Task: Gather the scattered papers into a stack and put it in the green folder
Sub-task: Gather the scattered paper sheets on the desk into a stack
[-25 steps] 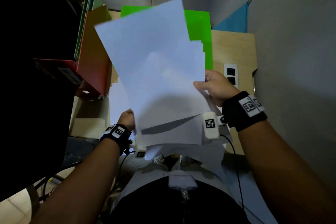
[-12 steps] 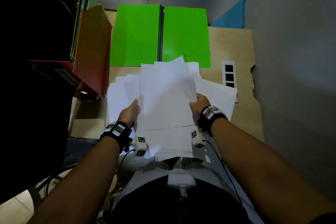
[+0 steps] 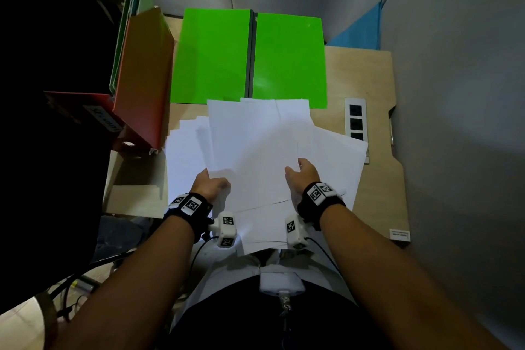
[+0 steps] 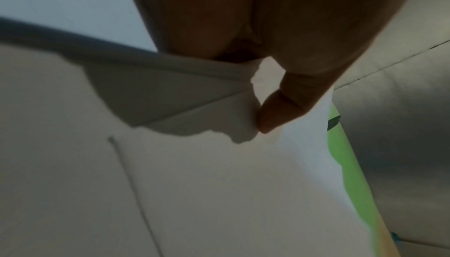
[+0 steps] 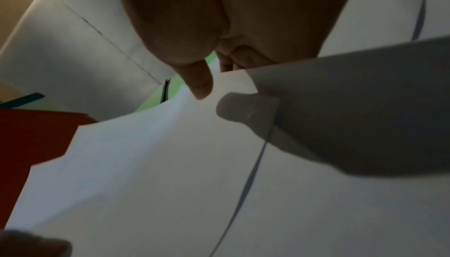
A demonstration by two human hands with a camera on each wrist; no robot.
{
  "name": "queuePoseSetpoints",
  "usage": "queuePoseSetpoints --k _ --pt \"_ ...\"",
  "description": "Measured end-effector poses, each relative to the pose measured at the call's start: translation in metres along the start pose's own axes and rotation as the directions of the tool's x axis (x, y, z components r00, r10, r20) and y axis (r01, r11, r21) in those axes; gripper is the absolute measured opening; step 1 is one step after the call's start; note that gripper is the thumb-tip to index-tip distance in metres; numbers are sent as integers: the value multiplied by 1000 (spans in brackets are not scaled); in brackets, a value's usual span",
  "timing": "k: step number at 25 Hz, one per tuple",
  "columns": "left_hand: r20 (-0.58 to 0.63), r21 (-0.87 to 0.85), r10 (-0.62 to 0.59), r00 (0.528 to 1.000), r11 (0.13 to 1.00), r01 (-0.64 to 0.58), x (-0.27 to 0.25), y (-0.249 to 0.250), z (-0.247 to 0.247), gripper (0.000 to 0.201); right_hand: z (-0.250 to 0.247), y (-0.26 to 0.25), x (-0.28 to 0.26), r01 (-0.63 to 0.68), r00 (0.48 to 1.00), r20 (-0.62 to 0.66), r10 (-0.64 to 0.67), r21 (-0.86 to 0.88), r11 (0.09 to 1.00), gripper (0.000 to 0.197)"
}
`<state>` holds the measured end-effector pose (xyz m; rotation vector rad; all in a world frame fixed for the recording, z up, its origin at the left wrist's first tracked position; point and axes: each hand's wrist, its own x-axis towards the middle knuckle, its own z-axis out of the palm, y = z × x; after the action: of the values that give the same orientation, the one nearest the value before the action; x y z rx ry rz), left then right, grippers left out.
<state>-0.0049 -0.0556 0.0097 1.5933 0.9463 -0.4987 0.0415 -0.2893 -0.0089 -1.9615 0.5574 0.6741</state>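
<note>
The green folder (image 3: 216, 57) lies open and flat at the back of the desk; a strip of it shows in the left wrist view (image 4: 345, 165). White papers (image 3: 255, 145) form a loose, fanned pile in front of it, with more sheets spread beneath. My left hand (image 3: 211, 183) pinches the left edge of the upper sheets (image 4: 194, 184), thumb (image 4: 280, 111) on top. My right hand (image 3: 301, 176) grips their right edge, with its thumb (image 5: 199, 82) on the paper (image 5: 170, 184) and the fingers hidden under a sheet.
A red binder (image 3: 145, 79) stands at the left with green files (image 3: 127, 23) behind it. A socket strip (image 3: 356, 119) sits in the wooden desk (image 3: 369, 79) on the right. A blue folder (image 3: 360, 28) leans at the back right. Grey partition walls enclose the desk.
Both hands have brought the held sheets down from in front of the camera onto the pile on the desk, which uncovered the green folder.
</note>
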Motion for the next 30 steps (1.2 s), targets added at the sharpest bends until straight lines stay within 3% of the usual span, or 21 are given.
queuePoseSetpoints --k 3,7,10,13,15,17,19,22,24,26,27,30 --pt "36 -20 11 999 1000 -11 -9 6 8 11 14 -2 -7 47 999 4 -47 -26 999 48" --pt "8 -29 96 995 995 -96 -19 14 13 12 16 2 -2 67 998 -4 -69 -147 987 63" --pt "57 5 201 978 980 -201 -26 29 5 35 -1 -3 4 69 994 -78 -77 -100 993 76" --pt "159 0 353 922 934 -357 -50 58 2 25 -22 -15 4 113 994 -20 -111 163 980 98" --pt "233 -40 441 867 895 -445 -68 80 1 23 -34 -25 1 49 978 169 -125 395 917 108" --pt "293 -50 505 812 856 -514 -80 98 -2 20 -43 -37 -6 35 914 318 -253 559 829 93" --pt "325 -75 537 778 835 -545 -84 112 -4 21 -56 -49 -9 67 867 336 -368 653 754 78" --pt "257 -105 603 755 794 -599 -88 130 -6 19 -83 -60 -6 196 878 220 -424 644 740 74" --pt "177 -122 641 747 767 -630 -86 136 -6 19 -99 -67 -5 316 910 75 -408 512 799 79" --pt "92 -131 661 745 750 -649 -81 135 -3 22 -107 -71 -8 425 895 -27 -445 354 833 55" --pt "52 -128 656 753 752 -647 -76 132 1 24 -105 -72 -12 460 884 -74 -461 308 833 43" --pt "3 -143 597 802 794 -591 -60 116 17 42 -95 -61 -12 460 887 -173 -427 257 850 38"
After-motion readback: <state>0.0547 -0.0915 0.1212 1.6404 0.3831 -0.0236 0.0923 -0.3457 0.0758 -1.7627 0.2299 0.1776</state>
